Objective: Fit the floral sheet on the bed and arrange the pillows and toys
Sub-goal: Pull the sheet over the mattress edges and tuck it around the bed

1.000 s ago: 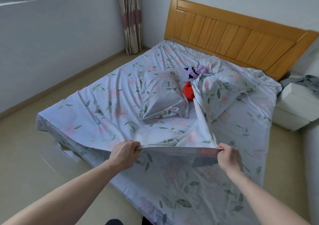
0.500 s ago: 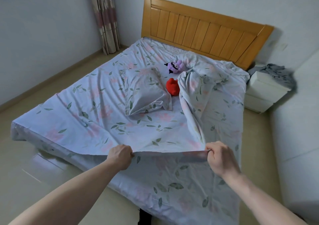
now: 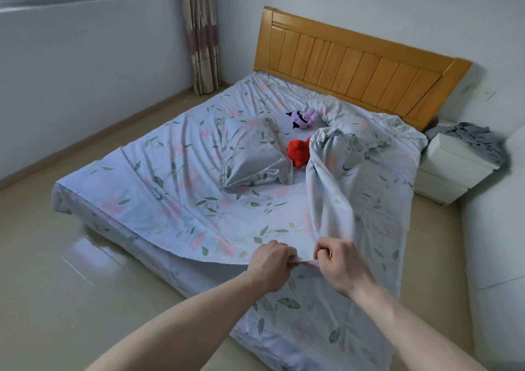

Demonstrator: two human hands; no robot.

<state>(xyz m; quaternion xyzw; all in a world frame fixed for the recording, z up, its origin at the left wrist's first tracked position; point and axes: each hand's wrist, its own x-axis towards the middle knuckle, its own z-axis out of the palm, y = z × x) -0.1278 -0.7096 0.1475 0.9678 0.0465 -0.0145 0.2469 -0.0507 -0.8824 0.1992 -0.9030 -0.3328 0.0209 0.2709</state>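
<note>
Floral cotton sheet (image 3: 181,188), pale blue with pink blossoms and green leaves, lies spread over the low mattress of the bed with the slatted honey-coloured wooden headboard (image 3: 358,63); its near edge is lifted off the foot of the bed and folded back, showing more of the same print beneath; the left hand (image 3: 271,265) and the right hand (image 3: 342,265) sit just beside each other at that edge, each curled into a fist and pinching the hem between thumb and fingers; a long ridge of bunched fabric runs from the right hand up toward the headboard; a pillow in a matching floral case (image 3: 252,154) lies near the middle of the mattress, tilted; a red plush toy (image 3: 298,151) rests just beside it, partly hidden by the ridge; a small purple plush toy (image 3: 302,118) lies farther back, apart from the red one; a white bedside cabinet (image 3: 451,166) stands right of the bed with a crumpled grey cloth (image 3: 471,137) on top; a striped curtain (image 3: 201,29) hangs in the corner.
</note>
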